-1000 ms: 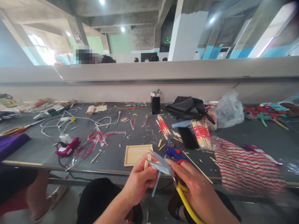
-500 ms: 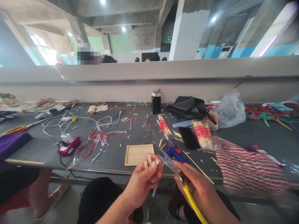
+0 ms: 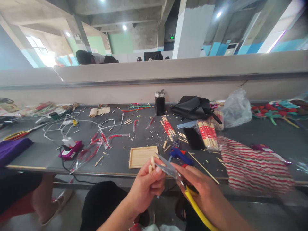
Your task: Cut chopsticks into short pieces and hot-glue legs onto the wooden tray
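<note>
Yellow-handled scissors (image 3: 193, 202): gripped by fingers of the right hand (image 3: 203, 186), blades (image 3: 167, 170) parted, seemingly for snipping.
Wooden sticks (image 3: 152, 162): pinched in the left hand (image 3: 146, 187), presumably for steadiness.

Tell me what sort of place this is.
It looks like a shared craft workroom, though I can't be certain: a blue glue gun and bundled sticks lie on a long table, and the right hand holds scissors.

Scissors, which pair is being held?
The open scissors in the right hand; the other scissors lie on the table, just beyond the purple cloth.
</note>
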Demonstrator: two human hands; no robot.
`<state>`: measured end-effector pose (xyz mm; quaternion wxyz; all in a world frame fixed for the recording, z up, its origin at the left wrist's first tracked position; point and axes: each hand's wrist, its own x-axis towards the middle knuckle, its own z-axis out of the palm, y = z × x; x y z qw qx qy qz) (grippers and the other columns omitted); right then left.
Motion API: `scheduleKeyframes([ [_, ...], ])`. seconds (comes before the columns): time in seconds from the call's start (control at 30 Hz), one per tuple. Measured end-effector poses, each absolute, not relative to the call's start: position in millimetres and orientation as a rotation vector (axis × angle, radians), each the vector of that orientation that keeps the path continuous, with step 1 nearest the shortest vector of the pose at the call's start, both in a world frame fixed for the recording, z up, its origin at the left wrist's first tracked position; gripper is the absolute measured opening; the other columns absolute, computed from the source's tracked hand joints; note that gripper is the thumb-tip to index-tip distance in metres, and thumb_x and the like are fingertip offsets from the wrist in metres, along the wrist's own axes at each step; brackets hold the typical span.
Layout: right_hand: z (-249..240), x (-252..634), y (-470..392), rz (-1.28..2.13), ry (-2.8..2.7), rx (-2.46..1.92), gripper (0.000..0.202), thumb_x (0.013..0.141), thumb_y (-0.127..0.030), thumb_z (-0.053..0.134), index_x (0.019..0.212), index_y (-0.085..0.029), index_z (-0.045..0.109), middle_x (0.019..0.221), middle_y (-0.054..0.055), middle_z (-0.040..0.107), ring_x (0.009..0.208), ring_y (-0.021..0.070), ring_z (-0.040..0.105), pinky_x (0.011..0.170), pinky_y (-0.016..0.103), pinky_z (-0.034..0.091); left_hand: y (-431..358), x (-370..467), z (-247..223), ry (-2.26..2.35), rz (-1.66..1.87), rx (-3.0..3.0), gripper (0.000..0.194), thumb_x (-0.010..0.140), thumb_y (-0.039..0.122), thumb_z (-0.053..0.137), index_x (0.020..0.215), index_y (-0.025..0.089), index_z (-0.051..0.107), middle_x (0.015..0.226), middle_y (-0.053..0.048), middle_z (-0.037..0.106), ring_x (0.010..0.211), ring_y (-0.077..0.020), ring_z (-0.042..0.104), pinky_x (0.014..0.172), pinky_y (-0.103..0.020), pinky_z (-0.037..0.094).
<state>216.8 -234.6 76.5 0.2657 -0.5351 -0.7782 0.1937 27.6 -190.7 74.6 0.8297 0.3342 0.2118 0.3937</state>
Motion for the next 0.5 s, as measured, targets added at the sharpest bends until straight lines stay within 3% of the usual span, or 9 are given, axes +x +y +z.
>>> scheduleKeyframes([
  [0.5, 82.6, 215.6, -236.4, 0.253, -2.207, -1.361, 0.073, 0.072, 0.001, 0.044, 0.140, -0.025, 0.036, 0.089, 0.005, 0.051, 0.084, 0.0219, 0.056, 0.074, 0.037, 0.052, -193.6, 25.9, 71.1, 0.481, 0.848, 0.739, 0.026, 0.077, 0.030, 0.069, 0.076, 0.018, 0.046, 0.054, 0.009, 0.027, 0.045, -0.0034, 0.017, 0.043, -0.017, 0.013],
])
